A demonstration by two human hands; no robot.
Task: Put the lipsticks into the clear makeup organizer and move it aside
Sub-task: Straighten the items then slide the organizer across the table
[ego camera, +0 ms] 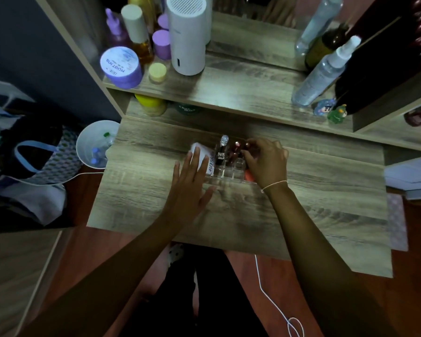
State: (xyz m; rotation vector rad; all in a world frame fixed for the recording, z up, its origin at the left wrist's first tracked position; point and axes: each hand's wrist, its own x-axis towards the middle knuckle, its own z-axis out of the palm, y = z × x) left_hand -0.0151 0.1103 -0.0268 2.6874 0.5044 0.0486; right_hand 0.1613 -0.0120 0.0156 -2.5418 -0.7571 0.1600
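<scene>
The clear makeup organizer stands in the middle of the wooden table. A silver-capped lipstick and a dark red lipstick stand upright in its compartments. My right hand is over the organizer's right side, its fingertips shut on the top of another reddish lipstick. My left hand lies flat with fingers spread against the organizer's left side, partly over a white box. An orange object shows under my right hand.
A shelf behind the table holds a white cylinder, purple jars, bottles, and spray bottles at right. A white bucket and a bag sit left of the table. A white cable lies on the floor.
</scene>
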